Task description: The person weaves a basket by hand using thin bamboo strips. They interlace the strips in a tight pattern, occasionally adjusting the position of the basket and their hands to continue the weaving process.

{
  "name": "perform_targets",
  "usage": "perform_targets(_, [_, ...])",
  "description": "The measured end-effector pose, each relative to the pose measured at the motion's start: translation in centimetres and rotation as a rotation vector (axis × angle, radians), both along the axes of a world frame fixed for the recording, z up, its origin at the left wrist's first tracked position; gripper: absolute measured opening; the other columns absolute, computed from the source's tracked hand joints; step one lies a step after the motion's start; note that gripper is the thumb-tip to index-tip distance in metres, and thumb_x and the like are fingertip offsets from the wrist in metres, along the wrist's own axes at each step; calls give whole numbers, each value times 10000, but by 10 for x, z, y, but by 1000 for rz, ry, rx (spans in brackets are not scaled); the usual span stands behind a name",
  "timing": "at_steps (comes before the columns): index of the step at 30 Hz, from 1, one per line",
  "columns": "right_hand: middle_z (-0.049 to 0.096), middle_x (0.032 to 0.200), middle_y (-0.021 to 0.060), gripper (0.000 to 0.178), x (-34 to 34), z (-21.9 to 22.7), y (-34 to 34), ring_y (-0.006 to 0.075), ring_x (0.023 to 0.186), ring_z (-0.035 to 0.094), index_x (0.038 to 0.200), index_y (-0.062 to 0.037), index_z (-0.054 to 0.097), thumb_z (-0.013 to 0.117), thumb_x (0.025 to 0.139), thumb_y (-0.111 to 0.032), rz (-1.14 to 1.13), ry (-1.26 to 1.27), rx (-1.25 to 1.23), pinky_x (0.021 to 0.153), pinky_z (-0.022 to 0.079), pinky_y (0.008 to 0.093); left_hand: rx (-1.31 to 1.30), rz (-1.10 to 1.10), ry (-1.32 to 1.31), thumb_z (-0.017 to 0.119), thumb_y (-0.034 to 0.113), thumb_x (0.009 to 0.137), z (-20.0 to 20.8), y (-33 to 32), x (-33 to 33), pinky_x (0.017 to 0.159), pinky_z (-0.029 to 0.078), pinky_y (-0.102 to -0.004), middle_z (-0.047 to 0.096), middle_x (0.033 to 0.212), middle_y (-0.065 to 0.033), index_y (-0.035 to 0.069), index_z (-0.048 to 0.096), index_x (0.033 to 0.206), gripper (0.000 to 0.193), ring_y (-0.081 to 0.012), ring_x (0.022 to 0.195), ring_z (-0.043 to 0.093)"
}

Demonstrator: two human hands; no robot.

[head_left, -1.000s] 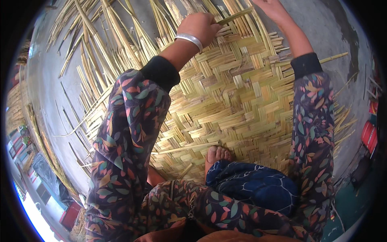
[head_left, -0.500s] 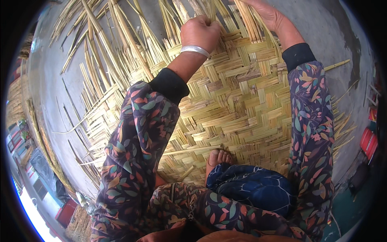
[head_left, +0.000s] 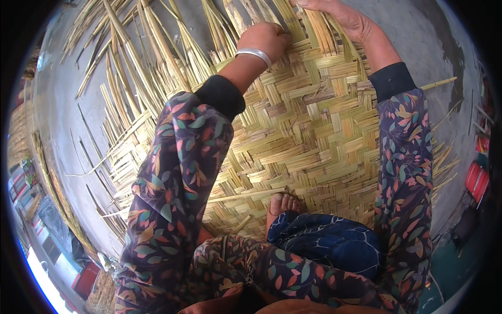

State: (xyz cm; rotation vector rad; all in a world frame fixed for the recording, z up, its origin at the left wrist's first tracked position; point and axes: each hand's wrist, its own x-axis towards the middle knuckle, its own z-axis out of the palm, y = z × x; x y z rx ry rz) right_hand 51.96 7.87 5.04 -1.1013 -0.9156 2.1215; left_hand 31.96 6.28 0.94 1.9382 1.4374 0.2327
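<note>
A mat of split reed strips (head_left: 308,144), woven in a zigzag pattern, lies on the floor before me. My left hand (head_left: 263,42), with a silver bangle at its wrist, is closed at the far edge of the weave. Its fingers are curled down on the reed strips there, and their tips are hidden. Across from it, my right hand (head_left: 342,18) bends over upright strips (head_left: 320,31) at the far right edge. The fingers of that hand grip strips at the top of the picture, partly cut off.
Long unwoven reed ends (head_left: 123,39) fan out from the mat at the far left. My bare foot (head_left: 282,204) rests on the near part of the mat. A reed bundle (head_left: 55,183) lies along the left, and a red object (head_left: 476,180) stands at the right.
My left hand has shifted slightly right along the edge. The right hand has come slightly lower in view, with more of its fingers showing. The weave looks much the same.
</note>
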Motion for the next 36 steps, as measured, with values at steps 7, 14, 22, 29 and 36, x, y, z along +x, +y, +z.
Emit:
perform_targets(7, [659,998,97,357,2,-3,-3,186,850,659,1187,-3,546,610,877,-167,-18,-83,92,740,555,322,244,-314,127,569,278,852,-2,17,-5,792,496,-394,673,932,-137,82,688,1015,282,-326,881,633])
perform_targets(14, [643,1086,115,400,-5,-9,0,196,928,639,1246,8,516,582,876,-130,12,-146,140,800,531,330,292,-301,94,545,286,879,-19,15,-9,824,487,-406,639,1023,-157,90,666,1046,285,-337,921,613])
perform_targets(22, [627,1121,95,417,-19,-7,-6,163,988,598,1257,7,507,586,857,-81,88,23,224,858,497,336,210,-404,171,571,304,853,-14,29,-15,837,496,-408,660,1004,-119,156,668,1063,275,-314,950,623])
perform_targets(29, [622,1107,69,412,1,-48,14,125,951,550,1246,4,511,598,853,-86,194,-427,413,846,481,310,626,57,-141,614,211,846,-32,-17,-24,715,530,-403,625,976,-139,81,659,1004,209,-321,834,629])
perform_targets(36, [631,1090,68,414,-7,-43,15,122,954,546,1234,8,519,611,839,-74,179,-536,457,846,478,299,638,-103,69,603,339,847,-40,-63,-28,1003,327,-421,489,1276,-102,51,544,1213,470,-268,1199,439])
